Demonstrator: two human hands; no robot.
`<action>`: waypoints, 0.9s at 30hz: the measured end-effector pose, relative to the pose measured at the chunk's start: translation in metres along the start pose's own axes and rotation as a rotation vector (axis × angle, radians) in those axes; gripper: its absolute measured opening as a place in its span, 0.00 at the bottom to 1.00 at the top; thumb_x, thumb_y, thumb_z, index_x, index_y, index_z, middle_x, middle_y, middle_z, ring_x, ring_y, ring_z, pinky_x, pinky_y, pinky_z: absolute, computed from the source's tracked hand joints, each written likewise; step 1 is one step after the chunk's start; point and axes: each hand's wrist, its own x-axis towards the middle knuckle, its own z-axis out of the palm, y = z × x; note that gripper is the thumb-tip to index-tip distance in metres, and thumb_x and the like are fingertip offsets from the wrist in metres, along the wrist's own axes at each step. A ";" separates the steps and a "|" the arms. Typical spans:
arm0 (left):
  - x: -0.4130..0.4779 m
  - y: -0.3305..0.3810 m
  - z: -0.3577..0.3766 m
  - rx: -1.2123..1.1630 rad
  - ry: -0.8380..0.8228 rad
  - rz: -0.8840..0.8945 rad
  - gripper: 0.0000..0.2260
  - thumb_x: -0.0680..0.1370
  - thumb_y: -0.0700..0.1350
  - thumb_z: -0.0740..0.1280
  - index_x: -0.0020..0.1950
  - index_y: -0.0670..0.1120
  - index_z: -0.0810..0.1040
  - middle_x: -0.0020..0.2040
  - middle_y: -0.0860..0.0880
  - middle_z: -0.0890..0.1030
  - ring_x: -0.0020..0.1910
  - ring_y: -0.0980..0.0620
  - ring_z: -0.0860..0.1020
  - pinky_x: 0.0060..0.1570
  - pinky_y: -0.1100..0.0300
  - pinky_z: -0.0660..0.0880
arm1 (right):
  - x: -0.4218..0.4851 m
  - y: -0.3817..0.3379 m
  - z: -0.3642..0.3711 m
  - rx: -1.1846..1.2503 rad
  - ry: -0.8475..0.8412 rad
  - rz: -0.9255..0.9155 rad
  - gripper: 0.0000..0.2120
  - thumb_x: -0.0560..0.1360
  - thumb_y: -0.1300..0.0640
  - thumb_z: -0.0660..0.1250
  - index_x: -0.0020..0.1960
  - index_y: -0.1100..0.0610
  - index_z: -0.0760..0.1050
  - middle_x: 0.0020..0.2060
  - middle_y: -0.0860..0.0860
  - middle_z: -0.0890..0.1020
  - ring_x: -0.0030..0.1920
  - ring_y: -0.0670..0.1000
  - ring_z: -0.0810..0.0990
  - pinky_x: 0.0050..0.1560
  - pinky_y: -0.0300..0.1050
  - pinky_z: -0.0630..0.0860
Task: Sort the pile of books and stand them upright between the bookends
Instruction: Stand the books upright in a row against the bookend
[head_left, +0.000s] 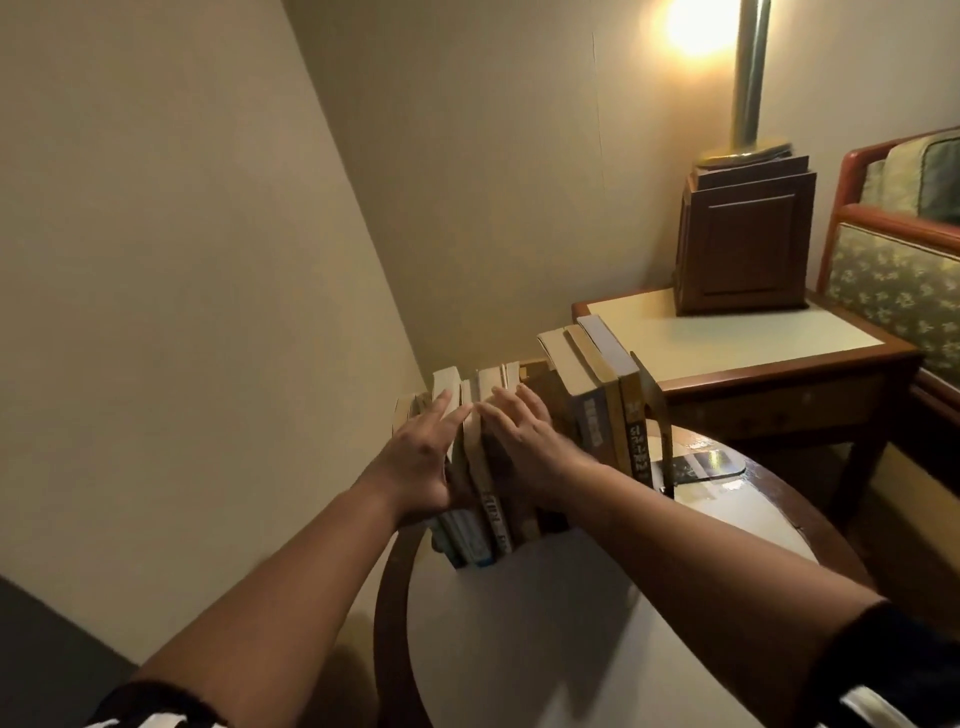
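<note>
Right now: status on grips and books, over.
Left grip, right grip: fingers straight, pressing on the book row. Books standing on round table. Right-end bookend in place, left end hidden. Nothing blocking.

A row of books (485, 501) stands upright on a round table (545, 649), spines toward the camera. The left hand (418, 467) presses flat, fingers straight, against the left side of the shorter books. The right hand (524, 441) lies with spread fingers over their top edges. Taller books (587, 384) stand against a bookend (658, 410) at the right. Behind, a lit lamp (748, 78) stands on a side table (727, 332)
</note>
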 end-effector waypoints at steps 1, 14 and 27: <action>0.002 -0.002 0.001 -0.019 -0.004 0.015 0.47 0.68 0.55 0.76 0.80 0.54 0.53 0.81 0.46 0.54 0.78 0.42 0.57 0.71 0.43 0.67 | 0.006 0.001 0.004 -0.066 0.012 -0.058 0.43 0.73 0.56 0.73 0.80 0.56 0.52 0.79 0.60 0.54 0.79 0.64 0.44 0.76 0.67 0.51; 0.014 -0.020 0.014 0.019 0.048 -0.012 0.43 0.73 0.43 0.72 0.81 0.46 0.49 0.81 0.45 0.51 0.78 0.45 0.57 0.73 0.48 0.65 | 0.006 -0.006 0.009 -0.197 0.301 -0.186 0.36 0.55 0.69 0.83 0.62 0.68 0.77 0.59 0.67 0.80 0.61 0.70 0.78 0.62 0.63 0.64; -0.016 -0.047 0.011 -0.139 0.045 -0.063 0.54 0.66 0.55 0.78 0.80 0.54 0.44 0.81 0.50 0.49 0.80 0.50 0.45 0.77 0.44 0.54 | 0.012 -0.007 -0.013 -0.043 -0.088 0.052 0.49 0.68 0.38 0.75 0.79 0.47 0.51 0.80 0.53 0.48 0.79 0.64 0.43 0.72 0.70 0.58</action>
